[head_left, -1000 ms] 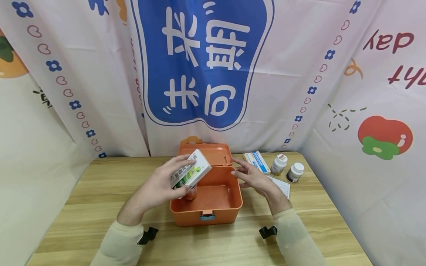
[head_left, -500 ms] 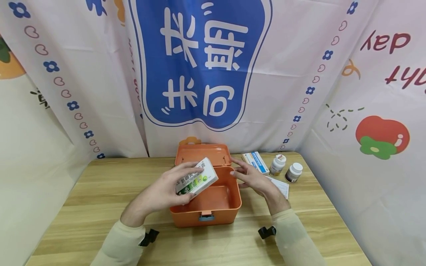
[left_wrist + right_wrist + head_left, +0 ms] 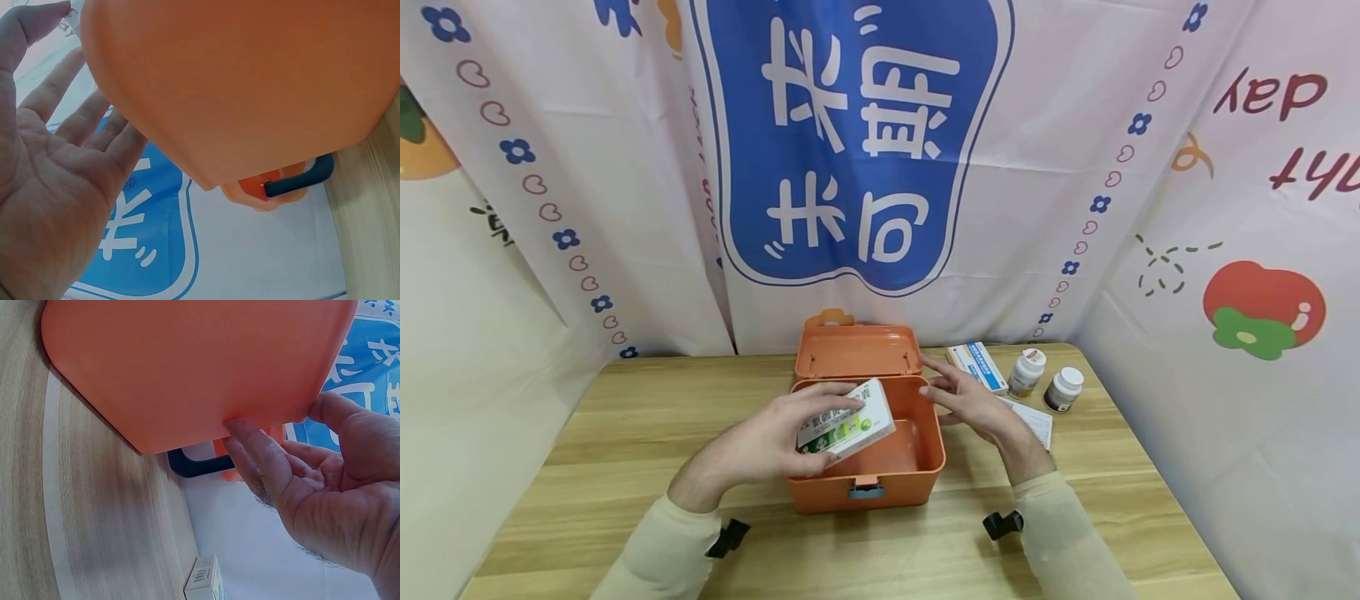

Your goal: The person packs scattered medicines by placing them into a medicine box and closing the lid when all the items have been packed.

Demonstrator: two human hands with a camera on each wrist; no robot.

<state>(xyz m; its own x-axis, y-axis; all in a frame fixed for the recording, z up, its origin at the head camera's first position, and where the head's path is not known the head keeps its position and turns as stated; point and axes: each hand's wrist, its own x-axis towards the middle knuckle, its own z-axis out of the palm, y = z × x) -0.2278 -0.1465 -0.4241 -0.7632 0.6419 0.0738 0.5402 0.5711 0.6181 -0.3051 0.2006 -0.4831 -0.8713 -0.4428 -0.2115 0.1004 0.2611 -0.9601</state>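
Note:
My left hand (image 3: 767, 433) holds a white and green medicine box (image 3: 853, 421) by its edges, thumb on the near side and fingers on the far side. The medicine box is tilted over the left part of an orange storage box (image 3: 898, 481), whose lid (image 3: 857, 350) is swung back. In the left wrist view the storage box's outer wall (image 3: 244, 81) hides most of what I hold. At the right rear of the storage box, my right hand (image 3: 966, 404) holds its wall. The right wrist view shows the thumb at the rim and fingers against the outer wall (image 3: 194, 369).
Right of the storage box lie a blue-and-white medicine box (image 3: 977, 367) and a flat white box (image 3: 1033, 422), partly behind my right hand. Two white-capped bottles, one yellowish (image 3: 1027, 372) and one dark (image 3: 1063, 389), stand beside them. A printed curtain (image 3: 865, 308) hangs behind the wooden table (image 3: 647, 417).
My left hand has moved right and down, lowering the medicine box towards the storage box opening. A bottle seen inside the left part earlier is now hidden. The right hand stays put.

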